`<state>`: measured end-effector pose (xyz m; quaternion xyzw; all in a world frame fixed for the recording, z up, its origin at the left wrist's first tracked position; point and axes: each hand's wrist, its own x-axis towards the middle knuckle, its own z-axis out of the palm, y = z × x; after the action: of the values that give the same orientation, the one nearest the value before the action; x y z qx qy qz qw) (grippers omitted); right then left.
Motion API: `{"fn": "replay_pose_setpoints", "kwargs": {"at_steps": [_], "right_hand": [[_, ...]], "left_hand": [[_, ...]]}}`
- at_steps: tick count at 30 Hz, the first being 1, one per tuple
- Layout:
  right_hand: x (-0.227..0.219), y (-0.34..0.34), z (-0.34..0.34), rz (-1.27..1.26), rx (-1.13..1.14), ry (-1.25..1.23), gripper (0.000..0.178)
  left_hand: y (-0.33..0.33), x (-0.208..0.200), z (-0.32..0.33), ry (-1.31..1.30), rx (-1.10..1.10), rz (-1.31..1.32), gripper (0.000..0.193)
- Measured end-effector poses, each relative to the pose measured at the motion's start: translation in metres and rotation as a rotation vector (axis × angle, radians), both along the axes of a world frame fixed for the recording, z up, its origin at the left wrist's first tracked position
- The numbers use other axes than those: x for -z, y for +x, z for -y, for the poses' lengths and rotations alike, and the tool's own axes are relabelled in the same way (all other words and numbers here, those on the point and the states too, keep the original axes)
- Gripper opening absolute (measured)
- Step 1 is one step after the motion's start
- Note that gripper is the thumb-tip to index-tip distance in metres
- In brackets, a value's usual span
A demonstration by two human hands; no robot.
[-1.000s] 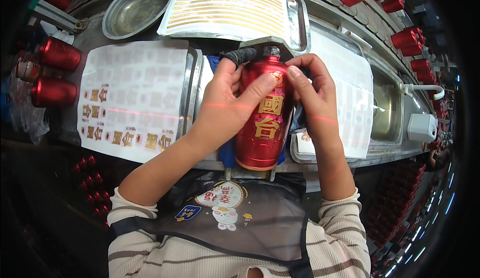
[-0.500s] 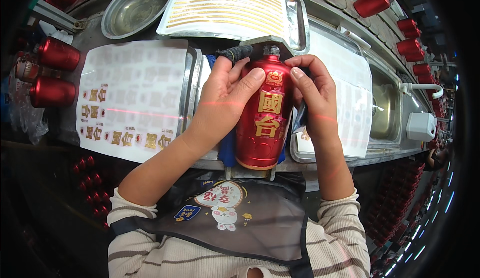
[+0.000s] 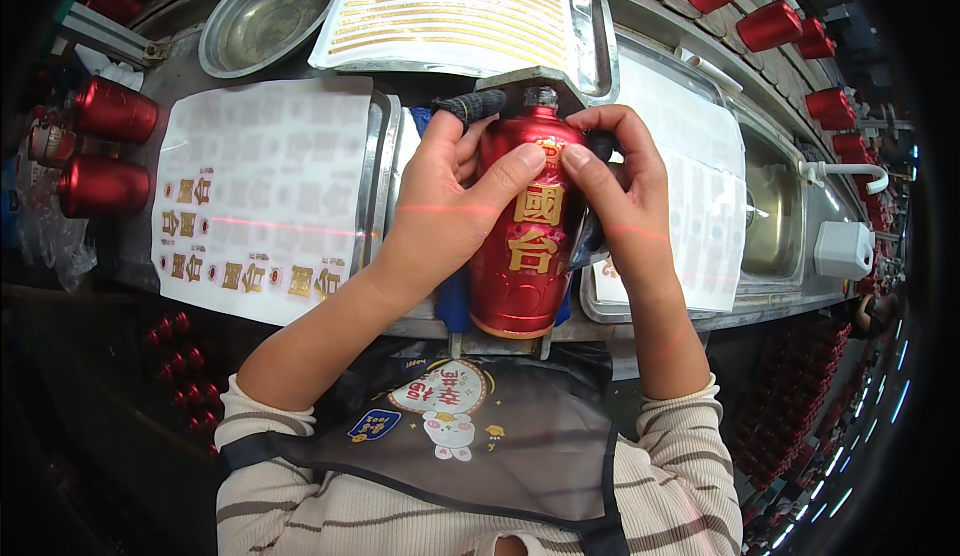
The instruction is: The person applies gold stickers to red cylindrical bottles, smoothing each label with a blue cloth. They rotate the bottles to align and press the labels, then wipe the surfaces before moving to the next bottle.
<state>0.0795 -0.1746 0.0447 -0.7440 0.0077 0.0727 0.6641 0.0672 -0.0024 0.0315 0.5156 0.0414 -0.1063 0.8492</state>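
Observation:
A glossy red bottle (image 3: 515,296) lies on its back before me, neck pointing away, with large gold characters (image 3: 536,228) down its front. Near its shoulder a small gold emblem (image 3: 549,155) is partly covered by my thumbs. My left hand (image 3: 452,191) lies along the bottle's left side, thumb pressed on the emblem and a dark cloth cover on one finger. From the right, my right hand (image 3: 628,181) bends its fingers around the shoulder, with its thumb at the emblem's right edge. The bottle rests in a metal holder (image 3: 530,78) with blue cloth (image 3: 453,301).
To the left lies a sheet of gold decals (image 3: 262,196) on a metal tray, with red bottles (image 3: 108,186) beyond. A metal bowl (image 3: 268,18) and a gold-striped sheet (image 3: 450,11) sit at the back. Rightward are another white sheet (image 3: 690,196), a sink (image 3: 775,211) and a white jug (image 3: 843,249).
Both thumbs have moved closer together over the emblem, my left thumb shifting right and my right thumb left. Red bottles at the upper right have shifted along.

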Motion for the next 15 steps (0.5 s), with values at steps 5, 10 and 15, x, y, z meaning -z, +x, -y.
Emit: {"fn": "replay_pose_setpoints", "kwargs": {"at_steps": [5, 10, 15], "right_hand": [[0.001, 0.001, -0.008, 0.018, 0.044, 0.043, 0.024], [0.0, 0.002, -0.01, 0.08, 0.037, -0.059, 0.02], [0.003, 0.003, -0.005, 0.053, 0.028, 0.003, 0.021]], "left_hand": [[0.002, 0.002, 0.001, -0.068, -0.015, -0.024, 0.039], [0.002, 0.004, 0.003, -0.042, -0.024, 0.018, 0.038], [0.007, -0.002, 0.005, 0.032, -0.011, -0.022, 0.043]]}}
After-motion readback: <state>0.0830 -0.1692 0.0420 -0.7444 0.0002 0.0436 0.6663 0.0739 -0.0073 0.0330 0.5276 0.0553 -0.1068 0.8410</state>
